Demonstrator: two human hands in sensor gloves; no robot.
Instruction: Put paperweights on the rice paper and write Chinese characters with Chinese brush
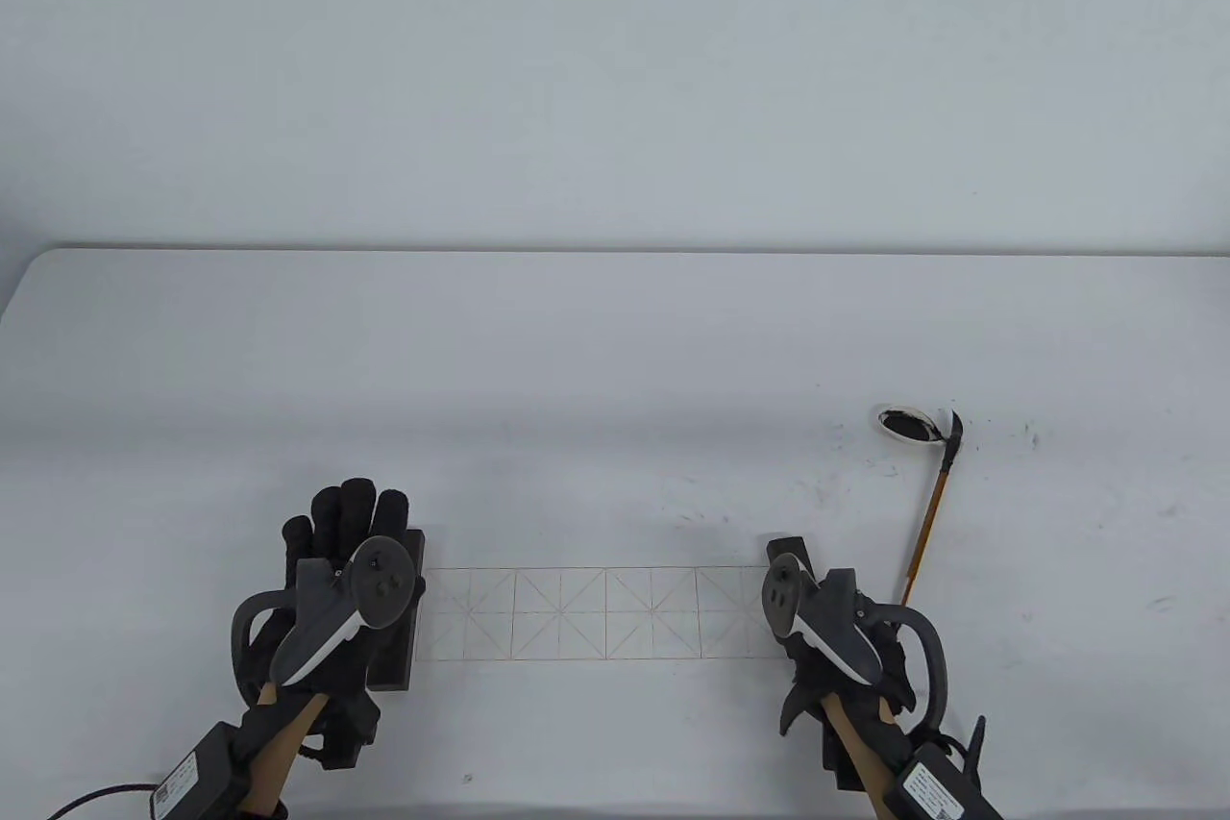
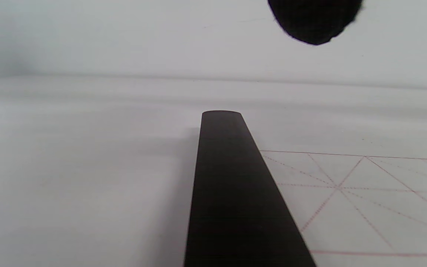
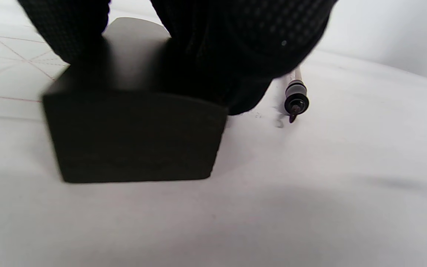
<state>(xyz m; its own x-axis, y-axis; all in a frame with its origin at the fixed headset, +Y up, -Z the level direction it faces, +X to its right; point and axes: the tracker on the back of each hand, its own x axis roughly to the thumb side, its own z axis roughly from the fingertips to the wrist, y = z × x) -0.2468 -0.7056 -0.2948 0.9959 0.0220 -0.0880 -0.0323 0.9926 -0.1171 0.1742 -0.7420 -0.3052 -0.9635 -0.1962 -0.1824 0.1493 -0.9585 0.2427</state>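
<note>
A strip of rice paper (image 1: 601, 613) with a red grid lies flat near the table's front edge. A dark paperweight (image 1: 402, 613) lies on its left end. My left hand (image 1: 346, 527) is above and just left of it with fingers stretched out. In the left wrist view that paperweight (image 2: 232, 193) lies flat beside the rice paper (image 2: 365, 193), with one fingertip (image 2: 315, 18) hanging above. My right hand (image 1: 807, 637) grips a second paperweight (image 1: 788, 553) at the paper's right end. Its fingers (image 3: 235, 44) wrap the second paperweight (image 3: 132, 137).
A Chinese brush (image 1: 927, 522) lies to the right of my right hand, its tip on a small ink dish (image 1: 908, 424). The brush's butt end (image 3: 295, 100) shows just past my fingers. Ink specks mark the table (image 1: 615, 349) near the dish.
</note>
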